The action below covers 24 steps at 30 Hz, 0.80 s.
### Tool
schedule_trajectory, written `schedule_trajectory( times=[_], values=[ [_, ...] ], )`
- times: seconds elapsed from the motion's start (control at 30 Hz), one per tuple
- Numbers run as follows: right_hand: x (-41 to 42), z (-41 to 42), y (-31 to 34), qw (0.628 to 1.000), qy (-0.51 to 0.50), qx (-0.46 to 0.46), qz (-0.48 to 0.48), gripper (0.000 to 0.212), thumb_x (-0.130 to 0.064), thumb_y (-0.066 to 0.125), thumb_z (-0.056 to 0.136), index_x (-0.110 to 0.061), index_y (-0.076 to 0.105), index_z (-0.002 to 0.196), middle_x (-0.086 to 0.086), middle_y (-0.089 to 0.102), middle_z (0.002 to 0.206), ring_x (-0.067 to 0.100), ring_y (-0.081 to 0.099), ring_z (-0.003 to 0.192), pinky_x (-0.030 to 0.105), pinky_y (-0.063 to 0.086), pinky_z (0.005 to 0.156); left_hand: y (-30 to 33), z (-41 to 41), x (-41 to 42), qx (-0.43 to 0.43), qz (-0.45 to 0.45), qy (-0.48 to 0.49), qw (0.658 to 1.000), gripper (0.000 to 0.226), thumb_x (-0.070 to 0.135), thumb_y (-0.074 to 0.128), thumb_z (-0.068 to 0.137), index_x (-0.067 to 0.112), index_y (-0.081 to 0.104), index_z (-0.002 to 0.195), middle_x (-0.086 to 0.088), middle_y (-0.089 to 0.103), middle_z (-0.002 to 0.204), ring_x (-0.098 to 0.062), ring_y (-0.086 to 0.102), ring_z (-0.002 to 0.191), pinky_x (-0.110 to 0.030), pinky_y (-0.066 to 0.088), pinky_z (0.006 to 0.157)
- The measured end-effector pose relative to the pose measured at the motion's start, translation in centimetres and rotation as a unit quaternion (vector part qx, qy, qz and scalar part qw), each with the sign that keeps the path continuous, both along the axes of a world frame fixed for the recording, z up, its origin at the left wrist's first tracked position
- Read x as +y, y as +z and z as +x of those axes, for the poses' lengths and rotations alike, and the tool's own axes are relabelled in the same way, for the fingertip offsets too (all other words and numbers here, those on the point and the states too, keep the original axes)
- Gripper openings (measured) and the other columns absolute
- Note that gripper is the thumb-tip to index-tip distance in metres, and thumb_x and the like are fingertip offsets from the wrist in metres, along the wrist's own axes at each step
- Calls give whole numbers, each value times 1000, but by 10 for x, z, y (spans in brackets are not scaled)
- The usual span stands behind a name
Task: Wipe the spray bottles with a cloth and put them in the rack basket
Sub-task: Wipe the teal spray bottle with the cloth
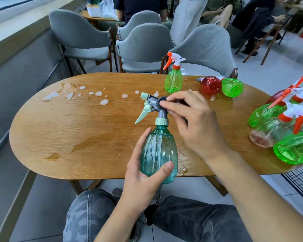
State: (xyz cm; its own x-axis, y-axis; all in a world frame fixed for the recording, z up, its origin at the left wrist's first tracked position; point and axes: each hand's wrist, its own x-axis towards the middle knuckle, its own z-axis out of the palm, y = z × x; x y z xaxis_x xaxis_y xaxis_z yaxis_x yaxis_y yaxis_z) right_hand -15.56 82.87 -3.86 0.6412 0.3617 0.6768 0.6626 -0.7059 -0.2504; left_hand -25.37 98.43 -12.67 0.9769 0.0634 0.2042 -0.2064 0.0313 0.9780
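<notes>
A teal spray bottle (157,151) with a grey and mint trigger head (151,103) stands tilted at the near edge of the wooden table (77,128); white streaks run down its body. My left hand (143,179) grips the bottle's body from the left, thumb across the front. My right hand (196,123) curls its fingers over the back of the trigger head, with something dark under the fingers. A black wire rack basket (301,179) shows at the lower right, below the table edge.
An upright green bottle (173,81) stands at the far side; a red bottle (211,86) and a green one (233,87) lie beside it. Several more bottles (287,133) are piled at the right edge. Foam blobs (103,101) and a wet streak (84,144) mark the table. Grey chairs (143,44) stand behind.
</notes>
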Motion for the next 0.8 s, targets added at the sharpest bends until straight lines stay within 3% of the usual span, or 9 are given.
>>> schedule_trajectory(
  times=[0.07, 0.13, 0.27, 0.33, 0.43, 0.5, 0.6, 0.7, 0.8],
  values=[
    [2, -3, -7, 995, 58, 15, -76, 27, -8, 64, 98, -13, 79, 120, 5, 71, 118, 25, 61, 113, 18, 42, 103, -2, 2, 3, 4, -9, 15, 1000, 85, 30, 86, 82, 39, 47, 157, 19, 56, 154, -5, 51, 145, -29, 46, 118],
    [2, -6, -10, 986, 96, 12, -133, 30, -4, 65, 95, -14, 79, 121, 5, 70, 119, 27, 61, 114, 32, 52, 96, -5, 1, 4, 12, -16, 16, 1000, 85, 35, 85, 81, 39, 47, 157, 13, 58, 154, -11, 54, 144, -42, 45, 121],
    [-2, 7, -1, 998, -21, -22, -58, 28, -2, 71, 95, -13, 79, 120, 6, 72, 116, 23, 59, 111, 17, 38, 100, -6, -2, 4, 11, -8, 0, 1000, 82, 23, 84, 84, 40, 48, 156, 13, 59, 153, -13, 58, 140, -33, 51, 113],
    [0, 7, -2, 998, -16, -12, -51, 29, -2, 73, 95, -13, 79, 121, 6, 72, 114, 22, 60, 109, 12, 35, 99, -7, 0, 5, 8, -11, 1, 1000, 82, 26, 85, 84, 41, 48, 156, 11, 58, 153, -15, 58, 140, -36, 52, 114],
    [0, -4, -13, 989, 72, 2, -128, 36, 3, 75, 90, -14, 78, 122, 6, 72, 116, 26, 62, 112, 30, 52, 95, -10, 3, 8, 18, -16, 14, 1000, 83, 34, 85, 81, 41, 48, 155, 10, 58, 154, -15, 56, 143, -48, 47, 119],
    [-3, -3, -14, 988, 65, -9, -139, 37, 4, 75, 89, -13, 78, 121, 5, 72, 116, 27, 62, 112, 35, 56, 93, -12, 1, 8, 20, -4, 11, 1000, 82, 31, 86, 83, 41, 49, 155, 12, 58, 154, -13, 55, 143, -43, 48, 119],
    [-5, 3, -8, 997, -2, -24, -72, 32, 4, 74, 91, -13, 79, 119, 6, 72, 114, 25, 61, 110, 28, 50, 96, -11, 1, 5, 12, 4, -2, 1000, 82, 23, 84, 84, 39, 48, 156, 13, 57, 154, -12, 56, 142, -37, 50, 116],
    [-1, -4, -13, 991, 64, -12, -115, 34, 5, 73, 90, -13, 79, 119, 5, 72, 116, 27, 61, 112, 37, 57, 92, -9, 5, 4, 22, -13, 2, 1000, 82, 26, 86, 84, 40, 48, 156, 11, 59, 152, -15, 58, 141, -42, 51, 116],
    [-3, -2, -13, 990, 44, -21, -130, 32, 1, 71, 91, -12, 79, 119, 6, 73, 115, 27, 62, 111, 40, 58, 90, -9, 4, 4, 22, -3, -3, 1000, 82, 25, 86, 84, 40, 49, 155, 14, 60, 151, -12, 58, 139, -34, 52, 113]
  ],
)
